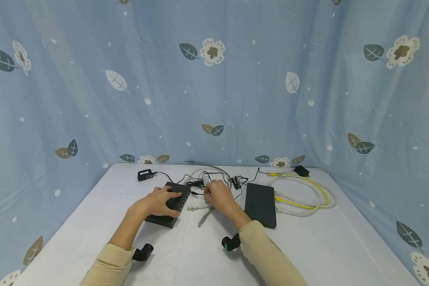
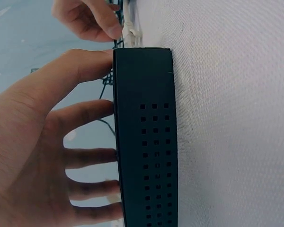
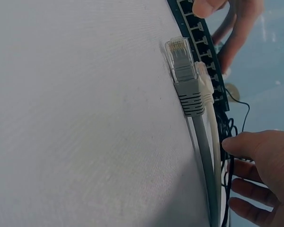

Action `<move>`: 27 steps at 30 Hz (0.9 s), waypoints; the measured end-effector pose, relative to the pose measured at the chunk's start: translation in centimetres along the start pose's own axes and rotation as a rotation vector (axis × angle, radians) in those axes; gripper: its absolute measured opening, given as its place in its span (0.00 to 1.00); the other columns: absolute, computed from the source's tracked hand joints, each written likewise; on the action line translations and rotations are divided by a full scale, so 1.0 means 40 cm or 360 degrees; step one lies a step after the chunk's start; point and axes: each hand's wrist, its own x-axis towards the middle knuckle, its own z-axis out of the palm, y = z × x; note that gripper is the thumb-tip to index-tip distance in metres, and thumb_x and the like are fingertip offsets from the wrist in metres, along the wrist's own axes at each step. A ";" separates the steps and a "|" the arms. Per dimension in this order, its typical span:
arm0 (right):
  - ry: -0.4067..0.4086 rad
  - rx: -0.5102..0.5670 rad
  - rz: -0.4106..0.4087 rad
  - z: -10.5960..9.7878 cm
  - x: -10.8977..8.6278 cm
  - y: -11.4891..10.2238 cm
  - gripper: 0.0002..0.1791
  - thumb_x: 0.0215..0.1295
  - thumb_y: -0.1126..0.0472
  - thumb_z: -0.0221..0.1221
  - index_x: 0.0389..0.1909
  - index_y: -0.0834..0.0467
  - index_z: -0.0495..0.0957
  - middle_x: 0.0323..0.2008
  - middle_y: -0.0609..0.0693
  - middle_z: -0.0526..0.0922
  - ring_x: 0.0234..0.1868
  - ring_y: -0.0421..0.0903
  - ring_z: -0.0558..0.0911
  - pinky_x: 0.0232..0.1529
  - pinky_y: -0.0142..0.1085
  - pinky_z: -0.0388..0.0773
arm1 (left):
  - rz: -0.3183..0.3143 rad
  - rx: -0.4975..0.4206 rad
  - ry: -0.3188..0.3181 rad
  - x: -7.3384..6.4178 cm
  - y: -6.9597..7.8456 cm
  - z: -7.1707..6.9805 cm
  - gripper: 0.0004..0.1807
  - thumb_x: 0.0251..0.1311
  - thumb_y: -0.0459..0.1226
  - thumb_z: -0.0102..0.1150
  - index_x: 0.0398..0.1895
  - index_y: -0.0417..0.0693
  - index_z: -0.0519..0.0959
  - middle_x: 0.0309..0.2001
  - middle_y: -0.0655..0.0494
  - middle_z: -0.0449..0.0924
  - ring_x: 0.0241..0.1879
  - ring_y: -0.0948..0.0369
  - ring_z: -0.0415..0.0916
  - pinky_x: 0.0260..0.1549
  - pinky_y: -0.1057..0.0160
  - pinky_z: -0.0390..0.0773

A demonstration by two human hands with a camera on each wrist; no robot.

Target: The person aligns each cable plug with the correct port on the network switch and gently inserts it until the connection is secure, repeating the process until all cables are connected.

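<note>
My left hand (image 1: 157,202) lies spread over the black network switch (image 1: 174,203), fingers on its top and thumb by the port edge. In the left wrist view the switch's vented side (image 2: 156,142) faces the camera. To the right of the switch, my right hand (image 1: 219,196) pinches a thin black power cable, whose barrel plug (image 1: 194,193) points at the port side, close to it. Beneath the right hand run a grey network cable (image 1: 204,218) and a white network cable (image 1: 196,207); their clear plugs lie beside the row of ports (image 3: 206,54) in the right wrist view.
A second black box (image 1: 259,204) stands on the right, with white and yellow cables (image 1: 323,192) looping from its side. Black power adapters lie at the back left (image 1: 145,174) and back right (image 1: 302,171). Bundled black cords (image 1: 196,183) lie behind the hands. A patterned curtain (image 1: 214,99) hangs behind.
</note>
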 end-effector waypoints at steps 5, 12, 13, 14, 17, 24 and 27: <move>-0.0019 0.0016 0.0019 0.001 0.005 -0.003 0.03 0.62 0.58 0.65 0.29 0.50 0.84 0.32 0.45 0.82 0.35 0.43 0.77 0.36 0.34 0.77 | 0.0007 0.0013 0.0000 -0.002 0.003 -0.002 0.43 0.49 0.59 0.70 0.70 0.59 0.70 0.74 0.36 0.56 0.67 0.33 0.58 0.55 0.29 0.67; -0.0013 0.0050 0.0011 -0.001 0.007 -0.010 0.03 0.62 0.58 0.65 0.30 0.50 0.85 0.33 0.46 0.83 0.36 0.43 0.78 0.38 0.34 0.78 | 0.0013 0.0017 -0.0004 -0.002 0.006 -0.004 0.44 0.48 0.59 0.70 0.70 0.59 0.70 0.74 0.36 0.56 0.67 0.32 0.58 0.55 0.29 0.67; -0.0011 0.0050 0.0011 -0.002 0.007 -0.011 0.03 0.62 0.58 0.65 0.30 0.50 0.85 0.33 0.46 0.83 0.36 0.43 0.78 0.38 0.34 0.78 | 0.0016 0.0017 -0.0001 -0.002 0.005 -0.004 0.43 0.48 0.59 0.70 0.70 0.59 0.70 0.74 0.36 0.56 0.67 0.32 0.58 0.55 0.29 0.67; -0.0011 0.0054 0.0011 -0.002 0.008 -0.011 0.03 0.62 0.58 0.65 0.30 0.50 0.85 0.33 0.46 0.83 0.36 0.43 0.78 0.38 0.34 0.78 | 0.0013 0.0020 0.0000 -0.002 0.004 -0.004 0.43 0.49 0.59 0.70 0.70 0.59 0.70 0.74 0.36 0.56 0.67 0.32 0.58 0.55 0.29 0.67; -0.0015 0.0058 0.0020 -0.003 0.007 -0.013 0.03 0.62 0.58 0.65 0.30 0.50 0.85 0.33 0.46 0.83 0.37 0.43 0.78 0.38 0.34 0.78 | 0.0002 0.0012 -0.0001 -0.002 0.003 -0.004 0.43 0.49 0.59 0.70 0.70 0.59 0.70 0.74 0.37 0.56 0.68 0.33 0.58 0.55 0.29 0.67; 0.0001 0.0072 0.0029 -0.006 0.005 -0.013 0.03 0.62 0.58 0.66 0.29 0.50 0.85 0.33 0.46 0.83 0.37 0.44 0.79 0.38 0.35 0.78 | 0.0013 0.0005 0.0004 -0.001 0.005 -0.005 0.43 0.49 0.58 0.71 0.70 0.59 0.70 0.73 0.36 0.56 0.67 0.32 0.58 0.55 0.28 0.67; 0.0000 0.0081 0.0021 -0.007 0.003 -0.013 0.03 0.62 0.58 0.66 0.29 0.50 0.85 0.33 0.46 0.83 0.38 0.44 0.79 0.39 0.35 0.78 | 0.0014 0.0007 0.0006 -0.001 0.004 -0.004 0.43 0.49 0.58 0.70 0.70 0.59 0.70 0.73 0.36 0.56 0.67 0.32 0.58 0.55 0.29 0.67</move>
